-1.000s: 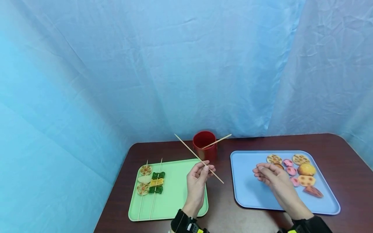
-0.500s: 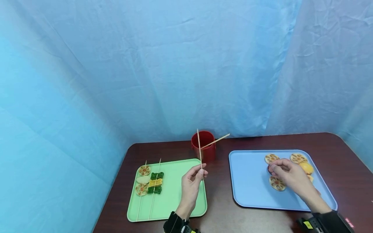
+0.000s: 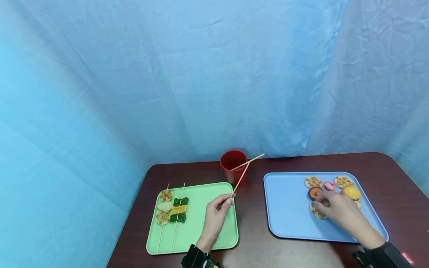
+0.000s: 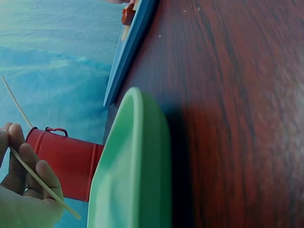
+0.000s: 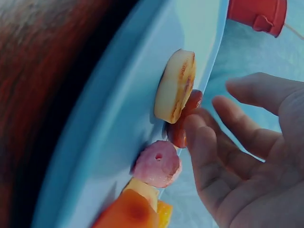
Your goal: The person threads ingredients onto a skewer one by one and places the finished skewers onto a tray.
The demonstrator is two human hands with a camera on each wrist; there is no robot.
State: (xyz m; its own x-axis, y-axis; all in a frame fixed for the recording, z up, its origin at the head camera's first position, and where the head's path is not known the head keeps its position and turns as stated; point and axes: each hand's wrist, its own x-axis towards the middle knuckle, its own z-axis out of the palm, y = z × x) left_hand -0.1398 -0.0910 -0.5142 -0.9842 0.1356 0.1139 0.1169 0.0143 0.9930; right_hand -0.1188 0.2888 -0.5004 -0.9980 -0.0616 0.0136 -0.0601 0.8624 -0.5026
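Nearest to the person, the left hand (image 3: 214,215) is over the right part of the green tray (image 3: 201,234). Its fingers are curled together and pinch a thin wooden skewer (image 3: 238,183), which goes up and to the right, toward the red cup (image 3: 233,166). In the left wrist view the skewer (image 4: 35,175) lies across the curled fingers (image 4: 45,176), with the red cup (image 4: 64,161) just behind them.

On the left part of the green tray lie two finished skewers (image 3: 172,208), side by side, with lotus slices and green and yellow pieces on them.

To the right, the right hand (image 3: 338,210) is over the blue tray (image 3: 285,208). Its fingers are apart and relaxed, and the fingertips touch a brown round piece (image 3: 315,192) and a lotus slice (image 3: 316,212); nothing is clamped. The right wrist view shows the fingers (image 5: 209,156) spread, beside a pale round slice (image 5: 175,88) and a pink piece (image 5: 156,164).

Farther on the blue tray are more lotus slices (image 3: 343,181) and an orange bun (image 3: 350,192).

At the far side the red cup stands between the trays, on the dark brown table (image 3: 261,249), with another stick (image 3: 249,161) leaning out of it.
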